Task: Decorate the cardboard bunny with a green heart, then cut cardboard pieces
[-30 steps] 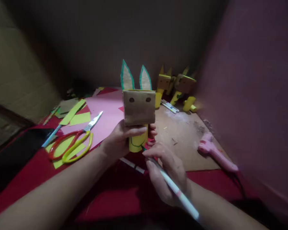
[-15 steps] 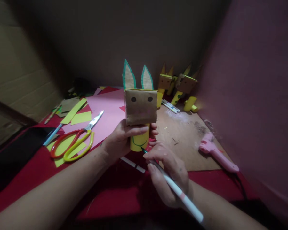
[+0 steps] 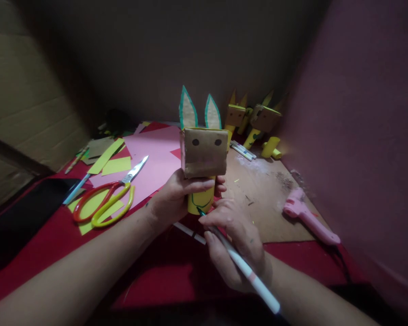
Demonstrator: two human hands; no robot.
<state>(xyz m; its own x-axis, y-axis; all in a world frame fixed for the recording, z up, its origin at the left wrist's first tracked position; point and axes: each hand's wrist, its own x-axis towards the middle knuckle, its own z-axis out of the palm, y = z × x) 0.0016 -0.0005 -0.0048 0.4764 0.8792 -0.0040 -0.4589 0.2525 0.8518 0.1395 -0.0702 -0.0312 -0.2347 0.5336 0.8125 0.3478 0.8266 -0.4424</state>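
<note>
Paper figure [image 3: 205, 153], yellow tube between left hand's fingers [image 3: 199, 184]

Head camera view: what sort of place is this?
Probably a craft workspace: scissors by yellow and pink paper, a pink glue gun, and cardboard-headed figures at the back.

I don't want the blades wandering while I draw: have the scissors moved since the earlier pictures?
No. Judged against the pink paper, the scissors lie as before, blades over it; both shift slightly together in the view.
</note>
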